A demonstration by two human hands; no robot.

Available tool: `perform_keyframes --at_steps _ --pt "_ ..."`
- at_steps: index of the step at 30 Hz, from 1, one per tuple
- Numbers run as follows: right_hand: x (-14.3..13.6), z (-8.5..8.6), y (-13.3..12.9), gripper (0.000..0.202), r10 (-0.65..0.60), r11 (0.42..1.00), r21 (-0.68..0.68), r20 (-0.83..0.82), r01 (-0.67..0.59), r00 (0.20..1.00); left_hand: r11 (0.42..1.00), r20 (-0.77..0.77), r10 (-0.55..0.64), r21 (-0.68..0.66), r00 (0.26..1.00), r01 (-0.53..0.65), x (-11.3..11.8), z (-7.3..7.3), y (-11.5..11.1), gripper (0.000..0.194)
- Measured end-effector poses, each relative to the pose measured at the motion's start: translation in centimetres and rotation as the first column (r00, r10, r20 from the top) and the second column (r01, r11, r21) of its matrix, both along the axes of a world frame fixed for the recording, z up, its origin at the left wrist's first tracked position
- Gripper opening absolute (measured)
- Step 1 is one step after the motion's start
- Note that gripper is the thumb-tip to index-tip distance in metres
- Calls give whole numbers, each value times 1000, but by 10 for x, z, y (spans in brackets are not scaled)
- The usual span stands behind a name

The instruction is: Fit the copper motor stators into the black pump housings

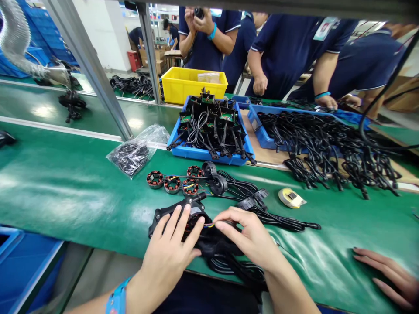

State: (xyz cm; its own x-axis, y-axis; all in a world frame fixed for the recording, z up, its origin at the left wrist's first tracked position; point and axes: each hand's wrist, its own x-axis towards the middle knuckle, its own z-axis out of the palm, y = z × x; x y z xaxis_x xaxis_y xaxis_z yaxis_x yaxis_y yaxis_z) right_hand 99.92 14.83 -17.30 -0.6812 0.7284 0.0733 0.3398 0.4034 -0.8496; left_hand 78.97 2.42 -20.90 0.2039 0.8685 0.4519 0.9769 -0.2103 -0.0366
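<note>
Currently the left hand [173, 248] is lying spread over a black housing [178, 207], fingers pointing toward the far side, no closed grip showing. The right hand [245, 233] is pinching thin coloured wires [208, 225] between thumb and forefinger, just right of the housing.

Key relation: the wires are running roughly left to right, bridging the short span from the housing's opening to the right fingertips. So the pinch is sitting in line with their long axis, at the right end. Right hand is holding them; left forefinger is pointing close beside them, contact hard to tell. What is lying under the right palm is partly hidden, looks dark.

Around: black cables [225, 264] are lying on the near side, below the hands. Copper-wound rings [154, 179] are sitting just beyond the housing, on the green bench [81, 192]. Tape measure [290, 198] is resting farther right. A blue tray [209, 153] is holding a heap of black parts and leads on the far side. A co-worker's hand [389, 274] is resting at near right, well apart from the work.
</note>
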Motion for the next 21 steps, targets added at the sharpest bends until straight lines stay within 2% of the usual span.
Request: perform_keyframes --at_steps 2,4,7,9,14,16,19,21 --pt "3 6 1 23 114 993 -3 54 -114 992 999 -13 -23 30 1000 23 0 -6 -3 57" --pt "5 12 5 23 175 984 22 127 -179 976 994 -25 -89 67 996 90 -3 -8 -4 50" --pt "5 17 11 19 187 974 80 237 -211 953 979 -86 -184 68 979 190 -6 -8 -4 46" --pt "3 17 13 16 177 969 119 283 -218 943 978 -126 -196 40 972 203 -7 -7 -4 44" --pt "-12 10 13 13 88 969 214 166 -123 982 979 -160 -202 9 966 206 -7 -5 -1 40" --pt "-22 4 11 11 27 949 309 123 -64 992 975 -141 -212 30 967 218 -7 -5 0 37" --pt "-36 -8 3 17 -87 854 519 73 37 994 978 -128 -195 48 973 202 -5 -6 0 38" --pt "-40 -14 -4 18 -128 785 612 8 96 992 984 -145 -169 26 975 175 -3 -5 1 42"
